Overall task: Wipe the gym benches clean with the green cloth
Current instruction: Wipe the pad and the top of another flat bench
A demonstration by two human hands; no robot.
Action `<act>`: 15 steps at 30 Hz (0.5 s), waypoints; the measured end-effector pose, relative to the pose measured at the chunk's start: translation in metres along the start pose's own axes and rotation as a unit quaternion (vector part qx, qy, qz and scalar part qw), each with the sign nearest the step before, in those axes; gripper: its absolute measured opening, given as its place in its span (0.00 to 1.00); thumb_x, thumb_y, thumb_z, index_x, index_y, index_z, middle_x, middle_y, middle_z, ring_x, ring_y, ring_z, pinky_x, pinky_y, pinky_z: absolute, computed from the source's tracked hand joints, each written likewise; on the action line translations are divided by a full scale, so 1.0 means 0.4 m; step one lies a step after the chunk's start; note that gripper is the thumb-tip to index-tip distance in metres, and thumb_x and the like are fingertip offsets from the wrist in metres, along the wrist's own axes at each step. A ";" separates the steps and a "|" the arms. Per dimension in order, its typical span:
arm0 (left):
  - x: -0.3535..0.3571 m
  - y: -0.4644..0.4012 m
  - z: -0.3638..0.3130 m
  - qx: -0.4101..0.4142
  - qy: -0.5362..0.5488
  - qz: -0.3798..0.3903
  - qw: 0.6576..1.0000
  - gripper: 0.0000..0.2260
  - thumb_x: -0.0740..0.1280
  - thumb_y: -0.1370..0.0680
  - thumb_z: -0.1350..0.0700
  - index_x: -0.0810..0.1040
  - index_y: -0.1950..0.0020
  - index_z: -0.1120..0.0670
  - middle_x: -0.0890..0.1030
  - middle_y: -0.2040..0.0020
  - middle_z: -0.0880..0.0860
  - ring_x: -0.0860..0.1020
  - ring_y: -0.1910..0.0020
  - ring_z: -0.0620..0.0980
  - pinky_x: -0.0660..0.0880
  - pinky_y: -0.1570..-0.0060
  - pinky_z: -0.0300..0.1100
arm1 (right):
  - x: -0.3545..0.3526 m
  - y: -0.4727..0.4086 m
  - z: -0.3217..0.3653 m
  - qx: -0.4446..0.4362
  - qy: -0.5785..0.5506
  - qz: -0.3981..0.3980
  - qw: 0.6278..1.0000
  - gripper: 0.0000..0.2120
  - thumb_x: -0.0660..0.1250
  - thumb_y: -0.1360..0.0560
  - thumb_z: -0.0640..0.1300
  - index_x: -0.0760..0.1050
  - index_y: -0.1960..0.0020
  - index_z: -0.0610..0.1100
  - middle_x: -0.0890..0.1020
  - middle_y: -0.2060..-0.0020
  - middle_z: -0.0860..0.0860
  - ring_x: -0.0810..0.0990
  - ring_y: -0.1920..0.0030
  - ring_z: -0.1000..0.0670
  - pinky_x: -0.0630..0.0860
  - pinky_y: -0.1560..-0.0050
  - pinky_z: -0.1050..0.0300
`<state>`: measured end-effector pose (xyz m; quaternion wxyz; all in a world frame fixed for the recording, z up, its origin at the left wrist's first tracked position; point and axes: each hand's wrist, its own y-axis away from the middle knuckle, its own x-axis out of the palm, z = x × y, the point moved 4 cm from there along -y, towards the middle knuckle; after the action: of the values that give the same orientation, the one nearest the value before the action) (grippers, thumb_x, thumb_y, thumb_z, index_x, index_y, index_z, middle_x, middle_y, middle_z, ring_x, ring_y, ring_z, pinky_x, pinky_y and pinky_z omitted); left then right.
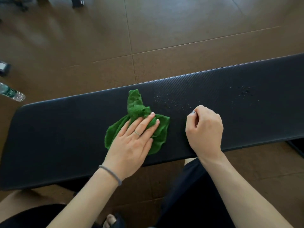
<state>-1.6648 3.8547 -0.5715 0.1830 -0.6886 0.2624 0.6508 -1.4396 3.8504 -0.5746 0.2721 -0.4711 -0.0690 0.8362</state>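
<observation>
A long black padded gym bench (65, 137) runs across the view from lower left to upper right. A crumpled green cloth (136, 106) lies on its middle. My left hand (133, 142) presses flat on the cloth with straight fingers. My right hand (204, 129) rests on the bench to the right of the cloth, fingers curled into a loose fist and holding nothing. Small droplets or specks (169, 101) dot the bench surface between and beyond my hands, with another patch (245, 92) farther right.
A brown tiled floor (164, 30) surrounds the bench. A clear plastic water bottle (11, 92) lies at the left edge, with a dark object (4, 68) above it. My legs in dark clothing (189, 186) are below the bench's near edge.
</observation>
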 end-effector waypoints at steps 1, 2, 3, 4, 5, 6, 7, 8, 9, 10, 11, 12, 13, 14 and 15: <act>-0.001 0.008 0.036 -0.016 -0.001 0.004 1.000 0.24 0.46 0.13 0.45 0.55 0.16 0.45 0.49 0.16 0.43 0.56 0.18 0.49 0.53 0.19 0.50 | 0.001 0.001 0.001 0.001 0.004 0.001 1.000 0.12 0.58 0.21 0.43 0.66 0.63 0.46 0.70 0.70 0.52 0.68 0.69 0.50 0.63 0.62 0.53; -0.002 0.008 0.058 -0.031 -0.001 0.002 1.000 0.24 0.47 0.13 0.46 0.56 0.16 0.45 0.49 0.16 0.43 0.56 0.18 0.49 0.54 0.19 0.51 | 0.003 0.001 0.004 -0.001 0.010 0.002 1.000 0.12 0.58 0.21 0.43 0.67 0.63 0.47 0.70 0.70 0.52 0.68 0.69 0.51 0.63 0.62 0.53; -0.002 -0.001 0.062 -0.041 -0.001 -0.005 0.999 0.24 0.47 0.14 0.46 0.57 0.16 0.47 0.51 0.16 0.45 0.56 0.18 0.50 0.56 0.20 0.53 | 0.005 0.002 0.008 -0.003 0.018 0.003 1.000 0.12 0.58 0.21 0.44 0.67 0.63 0.47 0.70 0.71 0.53 0.68 0.70 0.51 0.65 0.63 0.53; -0.001 -0.019 0.050 -0.045 0.003 -0.015 0.999 0.25 0.49 0.14 0.47 0.59 0.17 0.48 0.53 0.16 0.46 0.57 0.18 0.51 0.58 0.20 0.55 | 0.007 0.002 0.011 -0.006 0.029 0.001 1.000 0.13 0.58 0.20 0.43 0.67 0.64 0.47 0.70 0.71 0.52 0.68 0.70 0.50 0.66 0.64 0.52; 0.002 -0.042 0.027 -0.042 0.007 -0.027 0.999 0.25 0.50 0.15 0.48 0.61 0.17 0.50 0.55 0.16 0.48 0.58 0.19 0.53 0.59 0.21 0.57 | 0.009 0.000 0.015 -0.009 0.045 -0.003 0.999 0.13 0.59 0.20 0.42 0.67 0.64 0.46 0.70 0.71 0.52 0.68 0.70 0.50 0.67 0.65 0.51; 0.005 -0.069 0.001 -0.032 0.011 -0.036 0.999 0.25 0.50 0.15 0.48 0.62 0.18 0.52 0.56 0.16 0.49 0.59 0.19 0.54 0.60 0.22 0.58 | 0.011 -0.001 0.019 -0.013 0.064 -0.010 0.998 0.14 0.60 0.21 0.42 0.66 0.65 0.45 0.69 0.72 0.51 0.67 0.70 0.49 0.67 0.65 0.49; 0.009 -0.098 -0.022 -0.018 0.014 -0.039 0.999 0.25 0.50 0.15 0.48 0.62 0.18 0.52 0.56 0.16 0.50 0.59 0.19 0.54 0.59 0.22 0.58 | 0.014 -0.003 0.022 -0.015 0.084 -0.017 0.996 0.14 0.60 0.21 0.41 0.66 0.65 0.45 0.68 0.72 0.51 0.67 0.70 0.48 0.66 0.65 0.49; 0.011 -0.125 -0.041 -0.001 0.018 -0.040 0.999 0.25 0.50 0.15 0.48 0.62 0.18 0.52 0.56 0.16 0.50 0.58 0.19 0.54 0.58 0.22 0.58 | 0.016 -0.005 0.024 -0.015 0.099 -0.022 0.995 0.14 0.59 0.21 0.41 0.65 0.65 0.45 0.68 0.72 0.51 0.66 0.70 0.47 0.65 0.65 0.49; 0.012 -0.150 -0.056 0.014 0.022 -0.039 0.999 0.26 0.49 0.15 0.48 0.62 0.18 0.52 0.55 0.16 0.50 0.58 0.18 0.53 0.57 0.22 0.57 | 0.018 -0.006 0.024 -0.011 0.107 -0.025 0.994 0.13 0.59 0.21 0.41 0.65 0.65 0.45 0.68 0.72 0.51 0.67 0.70 0.47 0.65 0.65 0.49; 0.013 -0.170 -0.066 0.026 0.028 -0.037 0.999 0.26 0.49 0.15 0.48 0.61 0.18 0.52 0.55 0.16 0.50 0.57 0.18 0.53 0.56 0.22 0.57 | 0.018 -0.006 0.023 -0.005 0.108 -0.028 0.994 0.13 0.58 0.21 0.41 0.66 0.65 0.45 0.69 0.72 0.50 0.67 0.70 0.47 0.65 0.64 0.49; 0.014 -0.185 -0.074 0.034 0.032 -0.035 0.998 0.26 0.48 0.15 0.47 0.61 0.17 0.52 0.54 0.16 0.50 0.56 0.18 0.53 0.54 0.21 0.57 | 0.015 -0.004 0.021 0.003 0.107 -0.032 0.994 0.13 0.58 0.21 0.41 0.66 0.65 0.44 0.70 0.72 0.50 0.68 0.70 0.47 0.65 0.64 0.49; 0.015 -0.194 -0.079 0.039 0.035 -0.033 0.998 0.26 0.48 0.15 0.47 0.60 0.17 0.52 0.53 0.15 0.50 0.55 0.18 0.53 0.54 0.21 0.57 | 0.011 -0.003 0.019 0.011 0.106 -0.037 0.994 0.13 0.57 0.21 0.42 0.67 0.65 0.44 0.70 0.72 0.50 0.68 0.70 0.47 0.66 0.64 0.48; 0.015 -0.197 -0.080 0.045 0.038 -0.034 0.998 0.26 0.48 0.15 0.47 0.59 0.17 0.52 0.52 0.15 0.50 0.54 0.17 0.53 0.53 0.20 0.57 | 0.008 -0.003 0.018 0.016 0.106 -0.040 0.993 0.13 0.57 0.21 0.42 0.67 0.65 0.44 0.71 0.72 0.50 0.68 0.70 0.47 0.67 0.63 0.48; 0.016 -0.195 -0.077 0.051 0.043 -0.033 0.997 0.26 0.49 0.14 0.47 0.58 0.17 0.52 0.51 0.15 0.50 0.53 0.17 0.53 0.52 0.20 0.57 | 0.006 -0.002 0.020 0.018 0.104 -0.041 0.994 0.13 0.57 0.21 0.42 0.67 0.65 0.44 0.71 0.72 0.50 0.69 0.70 0.48 0.67 0.63 0.48; 0.016 -0.189 -0.073 0.060 0.049 -0.031 0.997 0.25 0.49 0.14 0.47 0.57 0.16 0.51 0.51 0.15 0.50 0.53 0.17 0.53 0.51 0.19 0.56 | 0.005 -0.001 0.022 0.020 0.104 -0.044 0.993 0.13 0.57 0.21 0.43 0.67 0.65 0.45 0.71 0.71 0.50 0.68 0.70 0.48 0.66 0.63 0.49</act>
<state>-1.5961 3.8969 -0.5820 0.2303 -0.7154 0.2881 0.5934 -1.4477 3.8532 -0.5712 0.3235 -0.5463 -0.0447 0.7713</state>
